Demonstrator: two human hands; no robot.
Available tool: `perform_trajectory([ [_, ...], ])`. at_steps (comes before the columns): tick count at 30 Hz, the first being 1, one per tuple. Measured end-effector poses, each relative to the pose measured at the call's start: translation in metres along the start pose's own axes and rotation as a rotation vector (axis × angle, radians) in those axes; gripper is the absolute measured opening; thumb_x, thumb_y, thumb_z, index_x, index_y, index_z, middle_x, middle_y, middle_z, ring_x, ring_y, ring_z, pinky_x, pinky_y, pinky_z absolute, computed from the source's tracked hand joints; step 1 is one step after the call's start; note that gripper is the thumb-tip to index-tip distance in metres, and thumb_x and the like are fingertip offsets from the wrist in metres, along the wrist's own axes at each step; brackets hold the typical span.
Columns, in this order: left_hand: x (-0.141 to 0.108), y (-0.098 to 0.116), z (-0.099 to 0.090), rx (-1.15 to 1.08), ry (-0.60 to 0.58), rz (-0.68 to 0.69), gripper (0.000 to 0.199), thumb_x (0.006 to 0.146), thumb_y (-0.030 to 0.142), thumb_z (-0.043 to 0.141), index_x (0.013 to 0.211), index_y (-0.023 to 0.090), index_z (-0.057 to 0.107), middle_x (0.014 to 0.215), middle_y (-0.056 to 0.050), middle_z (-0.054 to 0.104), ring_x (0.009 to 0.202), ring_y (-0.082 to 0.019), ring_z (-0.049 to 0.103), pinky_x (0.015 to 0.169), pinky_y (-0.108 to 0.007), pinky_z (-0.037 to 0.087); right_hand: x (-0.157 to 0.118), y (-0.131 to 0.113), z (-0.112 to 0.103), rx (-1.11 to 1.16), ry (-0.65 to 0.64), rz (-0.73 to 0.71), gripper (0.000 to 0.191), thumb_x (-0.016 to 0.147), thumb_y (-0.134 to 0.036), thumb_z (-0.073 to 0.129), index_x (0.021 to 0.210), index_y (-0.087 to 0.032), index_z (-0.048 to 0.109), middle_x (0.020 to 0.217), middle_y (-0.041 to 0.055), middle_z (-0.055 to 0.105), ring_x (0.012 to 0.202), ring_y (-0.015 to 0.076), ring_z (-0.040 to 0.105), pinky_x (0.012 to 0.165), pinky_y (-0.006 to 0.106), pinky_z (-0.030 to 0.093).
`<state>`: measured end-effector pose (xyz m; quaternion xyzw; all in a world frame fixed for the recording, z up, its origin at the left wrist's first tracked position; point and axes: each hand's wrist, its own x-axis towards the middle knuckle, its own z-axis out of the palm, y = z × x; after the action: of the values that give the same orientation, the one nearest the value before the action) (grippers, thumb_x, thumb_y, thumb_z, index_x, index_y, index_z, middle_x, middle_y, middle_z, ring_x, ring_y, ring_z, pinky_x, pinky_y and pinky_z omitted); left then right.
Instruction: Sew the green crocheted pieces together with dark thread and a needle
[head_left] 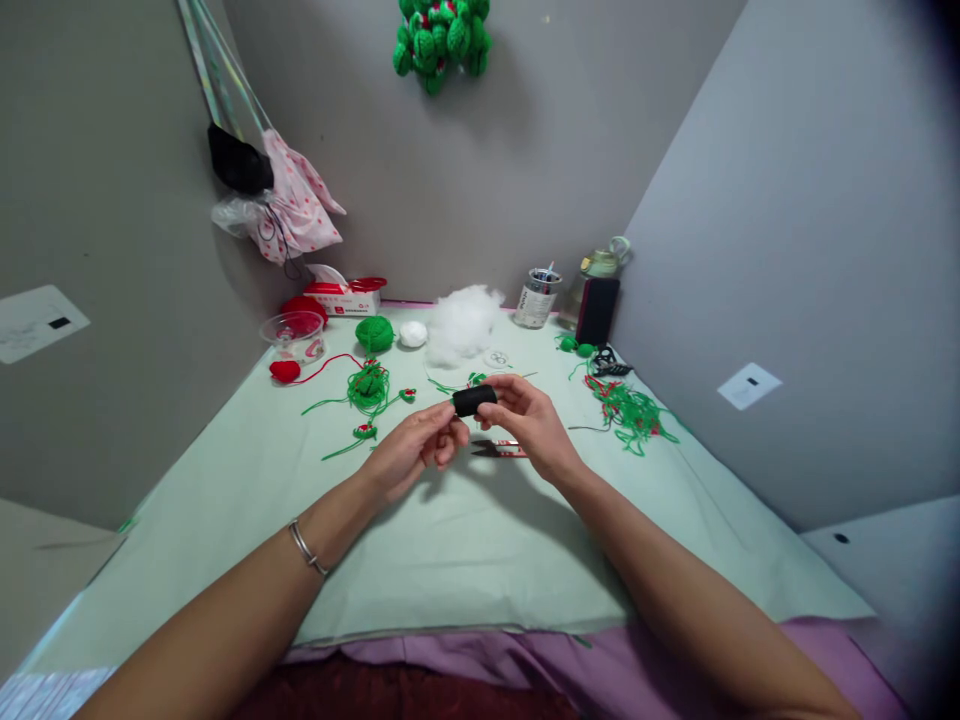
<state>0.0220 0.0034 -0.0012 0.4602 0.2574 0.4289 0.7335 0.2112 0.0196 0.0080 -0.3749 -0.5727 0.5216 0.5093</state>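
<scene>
Between my two hands, above the middle of the table, is a spool of black thread (475, 401) lying roughly level. My left hand (416, 447) pinches its left end, where a bit of green shows. Thumb and fingers of my right hand (529, 415) close round the right end. Thread snips (496, 449) with dark blades lie on the cloth just beneath, partly covered by my right hand. Behind the spool a small green crochet piece (477, 379) is partly hidden. Two little green and red pieces (365, 432) with loose tails lie left of my hands.
White stuffing (465, 325), a green yarn ball (374, 334) and a white ball (412, 334) sit at the back. Tangled green yarn (637, 415) lies right. A clear tub (294, 340), a tin (537, 298) and a phone (598, 311) against a bottle stand near the walls.
</scene>
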Motion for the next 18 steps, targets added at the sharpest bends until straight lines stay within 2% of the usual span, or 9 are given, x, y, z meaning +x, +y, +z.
perform_trajectory([
  [2,0.001,0.002,-0.002,-0.129,0.03,-0.019,0.026,0.093,0.037,0.064,0.087,0.012,0.063,0.07,-0.001,0.06,0.046,-0.005,0.041,0.043,-0.017,0.034,0.0,-0.002,0.0,0.013,-0.023,0.001,0.048,0.068,-0.033,0.087,0.106,-0.018,0.063,0.078,-0.0012,0.068,0.065,0.0123,0.062,0.065,0.028,0.051],
  [5,0.002,0.007,-0.004,-0.276,0.068,-0.05,0.027,0.095,0.027,0.058,0.074,0.011,0.058,0.065,0.0,0.056,0.043,-0.004,0.039,0.039,-0.016,0.032,0.001,-0.006,-0.003,-0.005,0.018,-0.021,0.04,0.07,-0.034,0.084,0.101,-0.017,0.066,0.07,-0.0018,0.066,0.059,0.0117,0.059,0.058,0.027,0.048],
  [10,0.001,0.014,-0.004,-0.39,0.096,-0.054,0.032,0.101,0.018,0.043,0.071,0.012,0.055,0.065,0.0,0.054,0.043,-0.005,0.039,0.037,-0.015,0.033,0.003,-0.009,-0.008,-0.061,0.109,-0.032,0.029,0.074,-0.037,0.08,0.091,-0.016,0.069,0.069,-0.0006,0.064,0.057,0.0104,0.056,0.057,0.027,0.045],
  [13,0.0,0.015,-0.004,-0.406,0.094,-0.055,0.035,0.102,0.017,0.038,0.071,0.012,0.054,0.066,0.0,0.053,0.042,-0.005,0.039,0.036,-0.015,0.033,0.002,-0.007,-0.006,-0.075,0.063,0.007,0.033,0.075,-0.04,0.078,0.094,-0.015,0.069,0.068,-0.0011,0.062,0.055,0.0098,0.053,0.055,0.026,0.043],
  [15,0.0,0.014,-0.003,-0.414,0.078,-0.055,0.036,0.103,0.018,0.037,0.071,0.012,0.053,0.066,0.0,0.053,0.042,-0.005,0.04,0.036,-0.015,0.032,0.0,-0.006,-0.002,-0.104,-0.013,0.05,0.036,0.074,-0.041,0.078,0.098,-0.016,0.068,0.067,-0.0029,0.06,0.053,0.0088,0.05,0.052,0.025,0.04],
  [18,-0.001,0.011,-0.001,-0.401,0.02,-0.082,0.038,0.103,0.019,0.037,0.071,0.011,0.055,0.065,0.0,0.053,0.04,-0.004,0.039,0.037,-0.015,0.032,-0.004,-0.006,0.005,-0.166,-0.116,0.101,0.033,0.074,-0.042,0.077,0.089,-0.016,0.066,0.062,-0.0051,0.053,0.051,0.0074,0.044,0.048,0.022,0.033],
])
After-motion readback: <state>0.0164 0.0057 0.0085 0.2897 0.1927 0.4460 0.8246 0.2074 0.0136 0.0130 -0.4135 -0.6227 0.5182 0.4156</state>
